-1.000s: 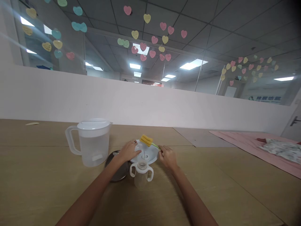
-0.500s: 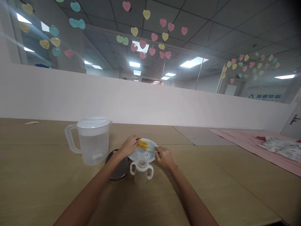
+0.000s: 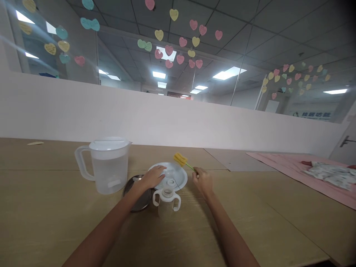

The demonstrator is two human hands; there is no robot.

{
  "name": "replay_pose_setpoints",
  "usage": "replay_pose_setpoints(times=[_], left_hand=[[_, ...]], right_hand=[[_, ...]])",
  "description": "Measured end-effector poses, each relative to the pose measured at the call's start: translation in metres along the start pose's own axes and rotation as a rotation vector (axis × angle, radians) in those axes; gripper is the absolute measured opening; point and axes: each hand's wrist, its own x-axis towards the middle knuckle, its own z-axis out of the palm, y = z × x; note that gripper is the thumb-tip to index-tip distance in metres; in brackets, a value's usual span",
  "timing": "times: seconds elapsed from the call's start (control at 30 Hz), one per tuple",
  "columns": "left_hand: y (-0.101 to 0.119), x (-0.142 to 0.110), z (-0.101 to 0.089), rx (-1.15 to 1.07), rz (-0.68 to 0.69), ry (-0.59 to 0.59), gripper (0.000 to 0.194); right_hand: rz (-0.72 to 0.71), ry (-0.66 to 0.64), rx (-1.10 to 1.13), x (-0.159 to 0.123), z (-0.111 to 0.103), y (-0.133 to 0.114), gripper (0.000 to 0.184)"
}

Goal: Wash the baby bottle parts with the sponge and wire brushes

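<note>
My left hand [image 3: 152,177] lies flat, fingers spread, on the near left part of a white plate [image 3: 178,180] on the wooden table. My right hand [image 3: 202,179] is closed on the thin green handle of a brush with a yellow sponge head [image 3: 180,159], held tilted up over the plate's far right edge. A clear baby bottle with two white handles [image 3: 166,202] stands just in front of the plate, between my forearms.
A clear plastic jug [image 3: 107,165] with a white lid and water stands to the left. A dark round metal lid [image 3: 137,193] lies under my left wrist. At the right, a pink cloth [image 3: 294,168] holds a patterned fabric [image 3: 330,174]. A white partition runs behind the table.
My right hand has lifted the sponge brush off the plate and moved it right. My left hand has moved from the sponge head to lie flat on the plate.
</note>
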Motion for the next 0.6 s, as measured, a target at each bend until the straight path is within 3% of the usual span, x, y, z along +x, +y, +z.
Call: replay_pose_setpoints(times=[0.2,0.37,0.6], left_hand=[[0.002,0.011,0.012,0.006,0.085,-0.004,0.030],[0.005,0.014,0.012,0.030,0.068,-0.050,0.027],[0.005,0.013,0.014,0.024,0.025,-0.065,0.024]], right_hand=[[0.011,-0.085,-0.075,0.000,0.001,-0.003,0.028],[0.117,-0.187,-0.256,0.002,-0.008,-0.010,0.024],[-0.122,-0.213,-0.372,0.004,-0.016,-0.023,0.017]])
